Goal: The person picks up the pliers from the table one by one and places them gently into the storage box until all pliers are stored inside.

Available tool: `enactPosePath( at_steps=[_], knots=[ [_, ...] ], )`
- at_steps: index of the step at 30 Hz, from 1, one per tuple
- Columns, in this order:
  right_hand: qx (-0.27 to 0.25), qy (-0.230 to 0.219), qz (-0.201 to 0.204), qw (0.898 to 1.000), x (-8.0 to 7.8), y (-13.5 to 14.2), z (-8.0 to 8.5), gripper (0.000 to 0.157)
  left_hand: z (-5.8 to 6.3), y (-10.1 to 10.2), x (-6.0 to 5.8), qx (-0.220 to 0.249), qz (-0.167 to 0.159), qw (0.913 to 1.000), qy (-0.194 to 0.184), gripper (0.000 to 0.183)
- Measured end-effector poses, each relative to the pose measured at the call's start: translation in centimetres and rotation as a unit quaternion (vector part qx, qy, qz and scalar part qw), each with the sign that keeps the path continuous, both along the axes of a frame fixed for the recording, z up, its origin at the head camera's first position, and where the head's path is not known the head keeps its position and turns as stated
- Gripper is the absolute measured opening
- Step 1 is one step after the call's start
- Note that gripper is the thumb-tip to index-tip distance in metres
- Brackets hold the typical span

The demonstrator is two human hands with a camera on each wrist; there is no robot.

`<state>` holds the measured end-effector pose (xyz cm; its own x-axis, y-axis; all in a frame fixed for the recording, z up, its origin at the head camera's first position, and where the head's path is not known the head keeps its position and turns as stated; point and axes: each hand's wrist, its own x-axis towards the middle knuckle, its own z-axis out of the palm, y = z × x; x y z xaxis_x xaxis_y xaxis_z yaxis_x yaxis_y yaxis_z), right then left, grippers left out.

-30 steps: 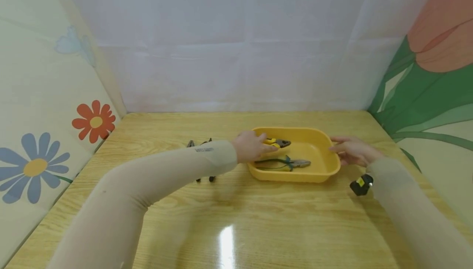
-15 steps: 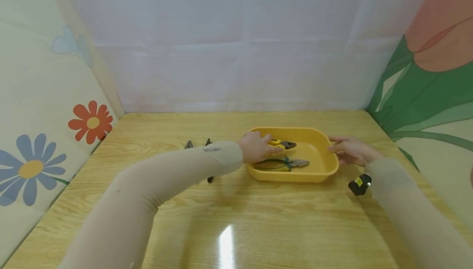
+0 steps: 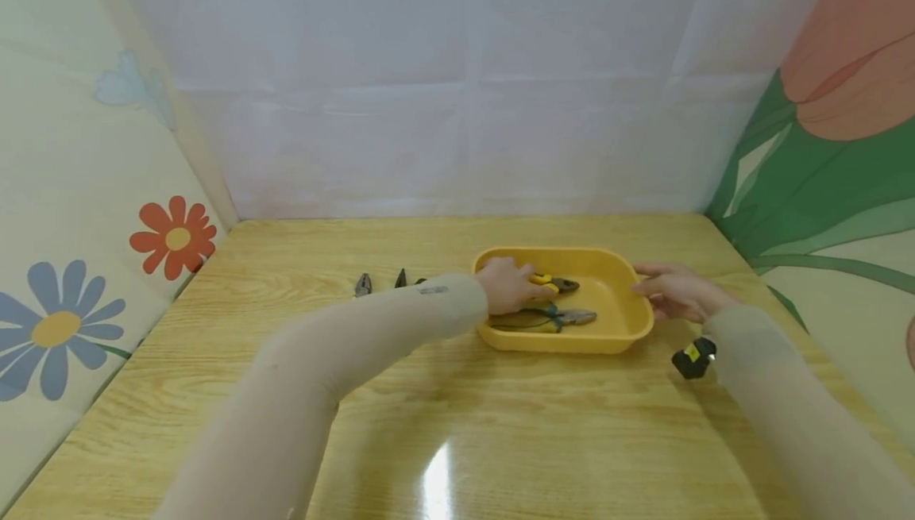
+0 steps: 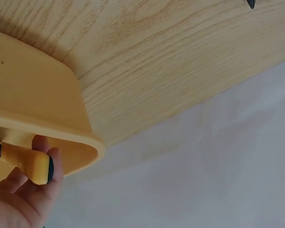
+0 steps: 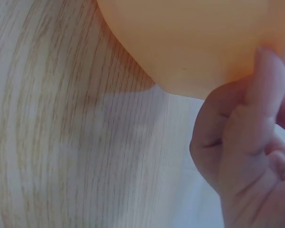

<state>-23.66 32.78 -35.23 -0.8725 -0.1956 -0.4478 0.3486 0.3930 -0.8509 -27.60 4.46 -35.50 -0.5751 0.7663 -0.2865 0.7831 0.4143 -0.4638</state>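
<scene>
In the head view, a yellow plastic basin (image 3: 557, 343) stands right of the table's middle. My left hand (image 3: 509, 286) reaches over its left side and grips yellow-and-black pliers (image 3: 565, 286) by the handles, their dark nose pointing right. The left wrist view shows the fingers around a yellow handle (image 4: 31, 164) inside the basin's rim. Nearer the front wall lie second pliers (image 3: 572, 317) with green-and-yellow handles, on the basin's floor. My right hand (image 3: 682, 292) holds the basin's right end; in the right wrist view a finger (image 5: 268, 80) presses its wall.
A black tape measure (image 3: 693, 358) with a yellow label sits by my right wrist. Left of the basin, more pliers (image 3: 363, 285) and another dark pointed tool (image 3: 401, 278) lie on the wooden table (image 3: 557, 433), partly behind my left sleeve.
My left hand has moved rightward and farther into the basin, bringing the yellow-and-black pliers along. The right hand stays at the basin's right end.
</scene>
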Motion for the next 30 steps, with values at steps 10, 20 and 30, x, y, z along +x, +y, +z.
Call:
enactPosePath(
  at_steps=[10,20,30],
  knots=[
    [0.007,0.003,-0.003,1.0,-0.1,-0.1,0.2,0.07,-1.6,0.2,-1.7,0.009,0.005,0.9998,-0.017,0.051],
    [0.01,-0.001,-0.006,1.0,0.0,0.0,0.1,0.069,-2.7,-0.2,-2.5,0.006,0.007,0.9993,-0.035,0.053],
    [-0.002,-0.004,-0.001,1.0,0.0,-0.1,0.2,0.07,-2.3,0.3,-2.0,0.02,0.03,0.9985,-0.042,0.051]
  ],
)
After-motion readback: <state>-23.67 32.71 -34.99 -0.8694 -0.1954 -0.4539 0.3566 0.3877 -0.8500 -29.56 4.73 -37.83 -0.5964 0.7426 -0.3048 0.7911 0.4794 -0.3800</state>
